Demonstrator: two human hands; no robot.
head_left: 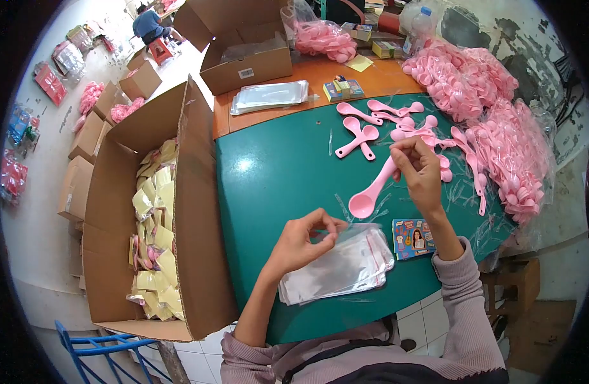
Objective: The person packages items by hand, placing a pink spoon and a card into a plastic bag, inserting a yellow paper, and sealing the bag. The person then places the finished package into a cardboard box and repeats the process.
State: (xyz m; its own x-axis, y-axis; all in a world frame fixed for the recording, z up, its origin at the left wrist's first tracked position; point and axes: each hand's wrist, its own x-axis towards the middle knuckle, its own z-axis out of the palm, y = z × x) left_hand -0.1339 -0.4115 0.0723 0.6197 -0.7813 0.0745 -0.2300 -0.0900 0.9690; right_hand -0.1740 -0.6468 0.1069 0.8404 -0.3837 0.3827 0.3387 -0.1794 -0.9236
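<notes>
My right hand [416, 173] pinches the handle end of a pink measuring spoon [373, 192], its bowl hanging down to the left. Over a stack of clear plastic bags [336, 272], my left hand [310, 240] has thumb and fingers closed at the edge of a clear plastic bag [355, 228]. Just right of that stack lies a pile of printed cards [413, 239], below my right hand. Several loose pink spoons [358, 137] are scattered on the green table top [275, 173] beyond my hands.
On the left stands a tall open cardboard box [208, 256] holding many yellow-backed packets [157, 237]. Large bags of pink spoons [461, 80] line the right side. Further back are another open box [246, 64] and stacked clear bags [269, 97]. A person [150, 25] sits far behind.
</notes>
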